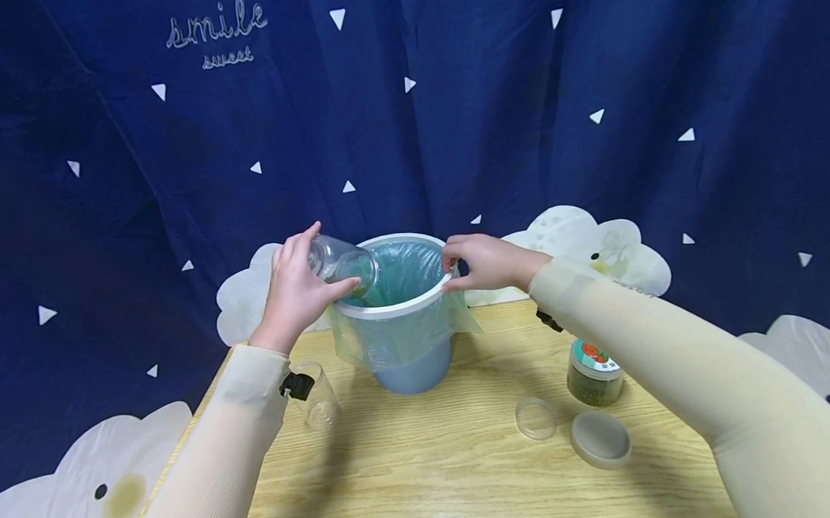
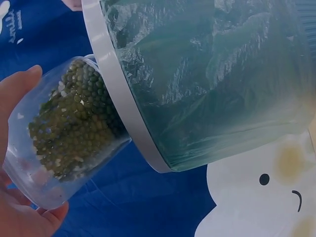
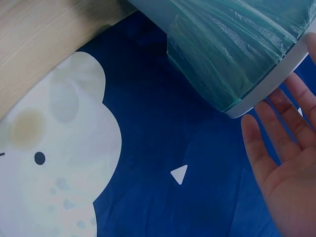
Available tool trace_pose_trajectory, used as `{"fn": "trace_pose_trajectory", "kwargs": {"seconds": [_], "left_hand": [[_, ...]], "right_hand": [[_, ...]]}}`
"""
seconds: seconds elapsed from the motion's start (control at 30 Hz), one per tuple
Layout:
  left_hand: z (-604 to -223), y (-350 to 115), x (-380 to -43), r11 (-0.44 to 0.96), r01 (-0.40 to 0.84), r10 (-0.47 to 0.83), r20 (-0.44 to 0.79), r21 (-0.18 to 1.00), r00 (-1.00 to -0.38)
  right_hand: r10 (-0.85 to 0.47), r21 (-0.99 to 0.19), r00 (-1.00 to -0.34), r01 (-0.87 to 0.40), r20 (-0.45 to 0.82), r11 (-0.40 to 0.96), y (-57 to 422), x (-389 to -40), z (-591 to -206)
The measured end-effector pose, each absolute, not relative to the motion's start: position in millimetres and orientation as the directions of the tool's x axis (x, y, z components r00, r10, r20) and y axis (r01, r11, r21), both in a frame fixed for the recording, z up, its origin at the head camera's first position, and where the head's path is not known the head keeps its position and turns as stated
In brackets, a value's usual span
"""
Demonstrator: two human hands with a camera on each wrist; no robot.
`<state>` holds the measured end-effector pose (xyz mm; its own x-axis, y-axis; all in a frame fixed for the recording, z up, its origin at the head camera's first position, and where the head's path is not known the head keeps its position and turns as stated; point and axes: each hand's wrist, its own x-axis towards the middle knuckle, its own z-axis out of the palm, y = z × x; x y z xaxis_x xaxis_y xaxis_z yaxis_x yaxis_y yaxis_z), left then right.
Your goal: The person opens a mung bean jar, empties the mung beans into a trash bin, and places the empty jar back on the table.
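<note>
My left hand (image 1: 295, 285) grips a clear plastic jar (image 1: 333, 255), tipped with its mouth over the left side of a trash bin (image 1: 414, 375). Small green beans (image 2: 79, 118) fill much of the jar in the left wrist view, close against the bin's white rim (image 2: 116, 89). A thin green bag lines the bin and folds down over its outside. On the bin's right side, my right hand (image 1: 481, 259) holds the rim between thumb and fingers. In the right wrist view its fingers (image 3: 276, 123) lie along the rim's edge.
A clear jar (image 1: 322, 408) stands by my left forearm. Near my right forearm are a jar with a printed lid (image 1: 595, 371), a clear ring-like lid (image 1: 535, 418) and a greyish round lid (image 1: 600, 438). The wooden table (image 1: 411, 462) meets a dark blue curtain (image 1: 408, 118) behind.
</note>
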<state>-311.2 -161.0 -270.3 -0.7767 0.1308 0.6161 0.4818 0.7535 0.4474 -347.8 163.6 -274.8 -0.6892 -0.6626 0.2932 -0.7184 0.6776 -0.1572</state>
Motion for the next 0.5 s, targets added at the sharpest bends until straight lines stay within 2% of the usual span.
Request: {"fn": "trace_pose_trajectory", "kwargs": {"seconds": [0.33,0.5], "left_hand": [[-263.2,-155.8,-312.0,0.768,0.46,0.154,0.568,0.447,-0.809],[-259.9,-153.9,-313.4,0.771,0.476,0.183,0.568,0.423,-0.802]], "right_hand": [[-0.666,-0.153,-0.681,-0.725,0.306,0.671,164.0,-348.0,-275.3],[-0.671,-0.153,-0.672,-0.733,0.313,0.663,164.4,-347.3,-275.6]]}}
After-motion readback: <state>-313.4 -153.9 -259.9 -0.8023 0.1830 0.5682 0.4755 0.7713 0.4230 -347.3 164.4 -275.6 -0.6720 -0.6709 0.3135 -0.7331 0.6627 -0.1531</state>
